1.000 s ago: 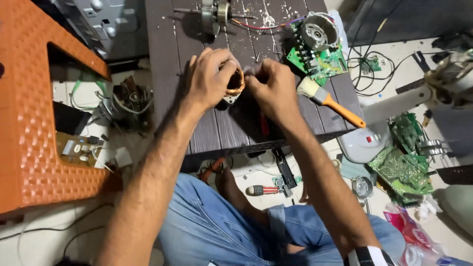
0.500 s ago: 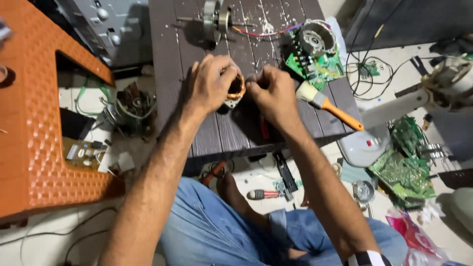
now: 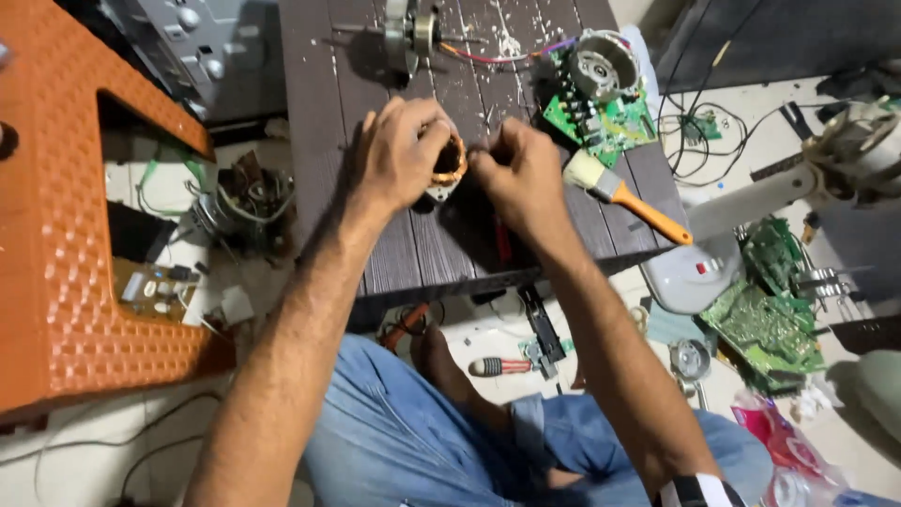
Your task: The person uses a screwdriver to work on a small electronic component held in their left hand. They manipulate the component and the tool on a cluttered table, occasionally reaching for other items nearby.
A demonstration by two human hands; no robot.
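My left hand (image 3: 399,150) grips a small motor stator with copper windings (image 3: 450,166) above a dark slatted table (image 3: 375,56). Close on its right, my right hand (image 3: 521,174) has its fingers pinched together at the edge of the windings; what it pinches is too small to make out. A red-handled tool (image 3: 504,246) lies on the table, partly hidden under my right hand.
A paintbrush with an orange handle (image 3: 624,194) lies right of my hands, by a green circuit board with a round motor part (image 3: 601,94). A motor rotor with shaft (image 3: 413,36) rests at the table's far edge. An orange plastic stool (image 3: 56,225) stands left; a screwdriver (image 3: 502,366) and more boards (image 3: 765,324) lie on the floor.
The view has shifted slightly; both hands stay together on the stator, with only small finger movement at the windings.
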